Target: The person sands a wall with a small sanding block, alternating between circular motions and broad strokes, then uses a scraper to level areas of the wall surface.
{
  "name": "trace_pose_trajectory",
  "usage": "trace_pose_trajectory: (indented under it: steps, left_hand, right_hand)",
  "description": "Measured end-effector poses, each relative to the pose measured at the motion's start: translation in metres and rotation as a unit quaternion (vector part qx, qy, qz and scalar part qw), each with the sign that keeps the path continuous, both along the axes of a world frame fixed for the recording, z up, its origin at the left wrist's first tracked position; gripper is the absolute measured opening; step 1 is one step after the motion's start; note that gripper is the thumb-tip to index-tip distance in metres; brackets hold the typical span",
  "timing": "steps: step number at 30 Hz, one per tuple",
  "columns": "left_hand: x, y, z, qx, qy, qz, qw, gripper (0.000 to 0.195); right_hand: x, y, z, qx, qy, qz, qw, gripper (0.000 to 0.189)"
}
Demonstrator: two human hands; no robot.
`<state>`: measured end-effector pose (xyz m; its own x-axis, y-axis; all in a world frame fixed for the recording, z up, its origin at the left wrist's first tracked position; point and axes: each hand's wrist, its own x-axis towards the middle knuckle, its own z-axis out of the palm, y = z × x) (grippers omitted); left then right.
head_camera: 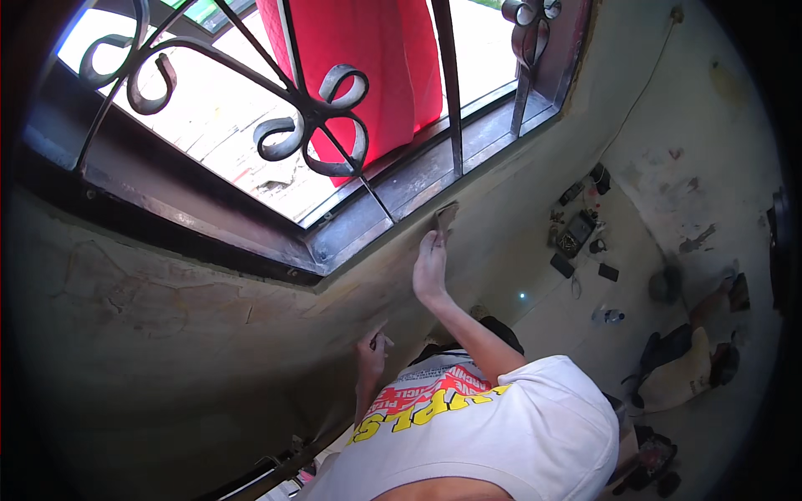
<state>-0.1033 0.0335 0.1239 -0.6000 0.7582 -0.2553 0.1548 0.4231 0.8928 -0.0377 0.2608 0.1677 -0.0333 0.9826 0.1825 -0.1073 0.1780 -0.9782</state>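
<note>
My right hand point(431, 268) is raised to the wall just below the window frame. It holds a flat scraper blade point(446, 217) against the plaster, close to the frame's lower edge. Lower and to the left is my left hand point(373, 352), near the same wall, its fingers curled round a small tool with a dark part; its shape is mostly hidden. Patchy, cracked plaster point(213, 304) runs along the wall beneath the window point(351, 250).
A black scrolled metal grille point(313, 116) crosses the window, with a red cloth point(376, 75) behind it. On the floor at right lie an open case point(576, 233) of small parts, dark flat objects and a plastic bottle point(613, 315). Another person point(677, 376) is at far right.
</note>
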Motion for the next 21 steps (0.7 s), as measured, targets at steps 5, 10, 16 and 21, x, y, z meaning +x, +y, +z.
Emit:
trace_pose_trajectory:
  steps: [5,10,16,21]
  left_hand:
    - [0.002,-0.013,0.002,0.012,0.021,0.025,0.999,0.032]
    - [0.015,-0.046,0.004,0.002,0.030,0.067,0.997,0.032]
    - [0.019,-0.062,0.000,-0.002,0.007,0.087,0.996,0.031]
    - [0.012,-0.049,-0.003,-0.008,0.033,0.074,0.997,0.031]
  right_hand:
    - [-0.003,0.011,-0.059,-0.042,-0.038,-0.009,0.998,0.061]
    - [0.000,0.042,0.014,0.012,-0.022,-0.152,0.988,0.053]
    - [0.001,0.021,0.044,0.055,-0.058,-0.096,0.992,0.051]
    - [0.002,0.030,-0.018,0.059,-0.026,-0.023,0.998,0.059]
